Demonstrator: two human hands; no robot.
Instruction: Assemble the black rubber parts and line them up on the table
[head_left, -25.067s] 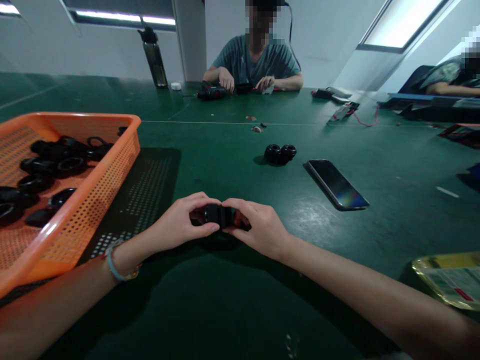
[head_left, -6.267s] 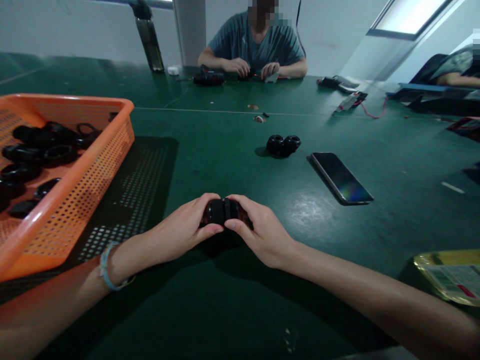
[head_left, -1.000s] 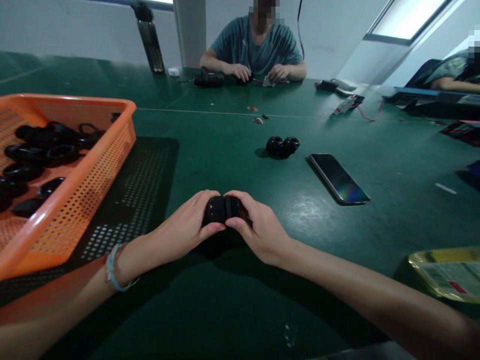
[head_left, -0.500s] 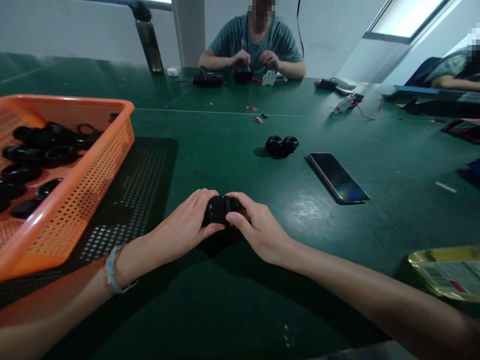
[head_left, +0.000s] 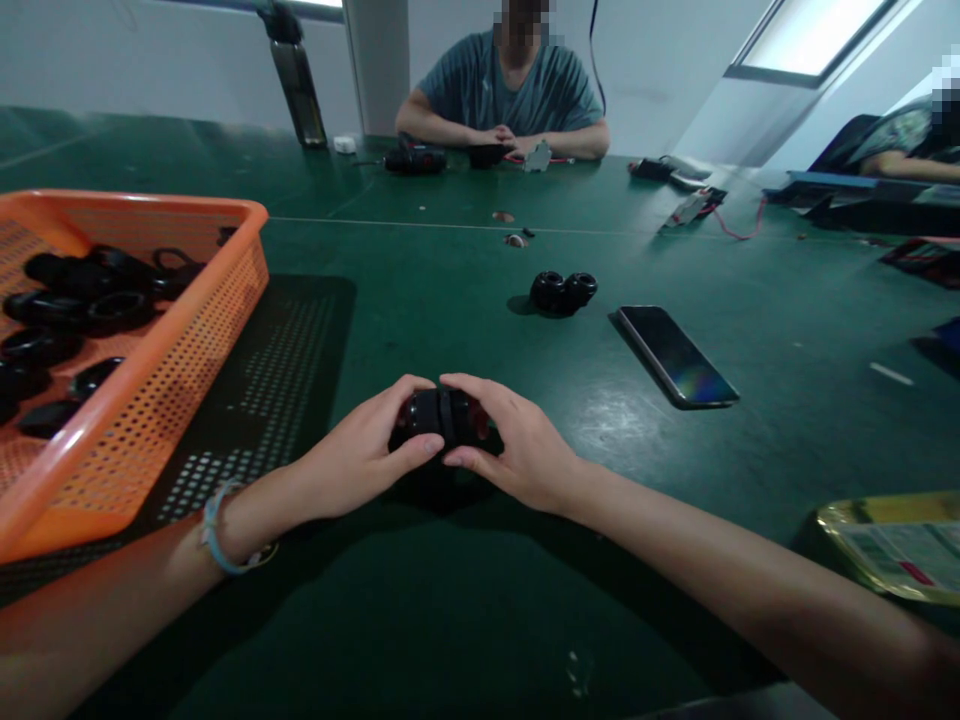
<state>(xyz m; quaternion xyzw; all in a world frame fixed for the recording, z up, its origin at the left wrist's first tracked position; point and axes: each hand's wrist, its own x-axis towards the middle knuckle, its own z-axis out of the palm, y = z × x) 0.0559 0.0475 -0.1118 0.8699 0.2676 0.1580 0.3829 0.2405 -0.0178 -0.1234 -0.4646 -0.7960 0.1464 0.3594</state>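
Observation:
Between my two hands is a glossy black plastic pipe fitting (head_left: 444, 415), lying sideways just over the green table (head_left: 420, 620). A collar with a narrow gap runs round its middle. My left hand (head_left: 379, 435) grips its left end, thumb in front and fingers over the back. On the other end, my right hand (head_left: 521, 435) is curled the same way. Parts of the fitting are hidden behind the fingers. Farther off stand two joined-looking black fittings (head_left: 564, 292), touching each other, with round openings facing up.
An orange perforated basket (head_left: 187, 370) with several black fittings stands at left. A phone (head_left: 675, 355) lies right of centre, a gold-rimmed package (head_left: 892, 545) at lower right. Across the table sits a person (head_left: 517, 100) near a power tool (head_left: 415, 157); a bottle (head_left: 296, 85) stands at back left.
My hands have spread slightly apart along the fitting, and more of its ends now shows between thumbs and fingers. The person opposite has lowered their hands and folded them together on the table.

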